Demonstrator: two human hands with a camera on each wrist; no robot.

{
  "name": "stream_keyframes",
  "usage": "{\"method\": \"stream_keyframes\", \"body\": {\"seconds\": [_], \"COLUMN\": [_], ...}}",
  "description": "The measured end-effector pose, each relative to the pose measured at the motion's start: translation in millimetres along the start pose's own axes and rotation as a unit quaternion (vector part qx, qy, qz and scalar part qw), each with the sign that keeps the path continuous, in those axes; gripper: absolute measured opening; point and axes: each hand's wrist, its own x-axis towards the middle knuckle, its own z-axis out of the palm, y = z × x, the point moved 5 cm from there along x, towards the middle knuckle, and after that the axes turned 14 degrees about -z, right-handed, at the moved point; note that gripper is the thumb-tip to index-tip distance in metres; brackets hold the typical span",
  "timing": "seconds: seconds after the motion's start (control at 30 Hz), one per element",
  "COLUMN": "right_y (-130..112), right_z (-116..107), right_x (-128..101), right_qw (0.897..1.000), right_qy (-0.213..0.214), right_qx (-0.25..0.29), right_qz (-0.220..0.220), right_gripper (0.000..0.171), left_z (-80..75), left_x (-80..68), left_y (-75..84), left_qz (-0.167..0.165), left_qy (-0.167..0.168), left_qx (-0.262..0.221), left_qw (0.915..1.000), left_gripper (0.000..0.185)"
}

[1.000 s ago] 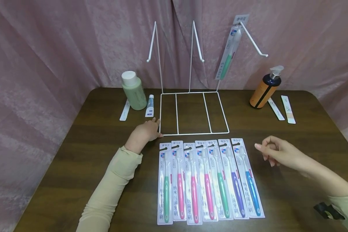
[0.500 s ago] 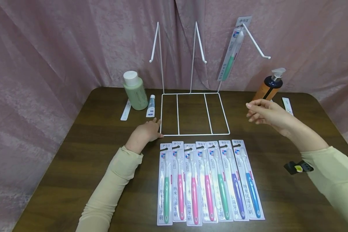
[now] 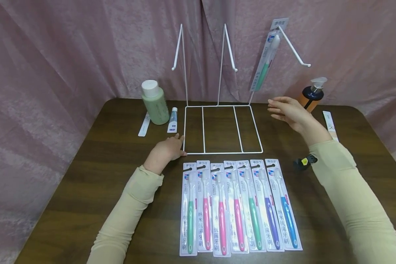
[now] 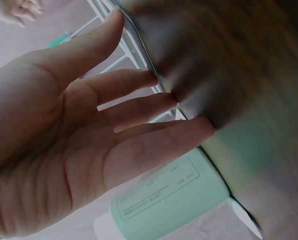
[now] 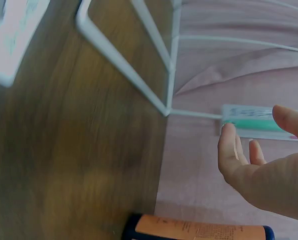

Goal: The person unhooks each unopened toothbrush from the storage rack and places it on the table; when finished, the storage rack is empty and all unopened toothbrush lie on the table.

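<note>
- Packaged toothbrushes: seven in a flat row on the table, just in front of the wire rack base. Row unchanged over the last second, nothing picked up.
- Left hand: at the rack's front-left corner, fingers straight and relaxed, touching the base wire and the table. Same place as a second ago, so it looks like it is steadying the rack. Left wrist view confirms: fingers extended, nothing gripped.
- Right hand: the only mover. A second ago it hovered right of the row; now it is up past the rack's back-right corner, empty, fingers loosely spread.
- Hung toothbrush: one green pack on the rack's right hook, above and behind that hand. Right wrist view shows fingertips near the pack, not touching.
- Read: reach targets the hung pack or its hook, not the row. Contact not yet made.
- Pump bottle sits right of the rack, close behind the right hand.
</note>
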Motion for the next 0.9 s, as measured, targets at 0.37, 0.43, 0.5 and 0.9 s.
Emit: {"method": "stream_keyframes", "body": {"seconds": [0.37,0.43,0.5,0.9], "right_y": [-18.9,-20.7,-22.4,-55.7], "right_z": [-21.2,-23.6,-25.2,-30.0], "right_x": [38.1,43.1,48.1,71.8], "right_qw": [0.98,0.974,0.969,0.951], "right_qy": [0.048,0.049,0.053,0.081], "right_qx": [-0.191,-0.219,-0.242,-0.289], "right_qz": [0.004,0.0,-0.008,-0.068], "right_gripper": [0.09,0.091,0.091,0.081], "left_z": [-1.0,-0.8,-1.3,-3.5], "left_x": [-1.9,-2.7,-3.9,-3.8], "left_y": [-0.5,-0.3,-0.7,1.6], "left_qz": [-0.003,-0.003,-0.006,-0.001], "left_qy": [-0.001,-0.002,-0.002,0.001], "left_qx": [-0.007,-0.007,-0.008,0.001], "left_qw": [1.0,1.0,0.9999,1.0], "left_gripper": [0.072,0.072,0.072,0.072]}}
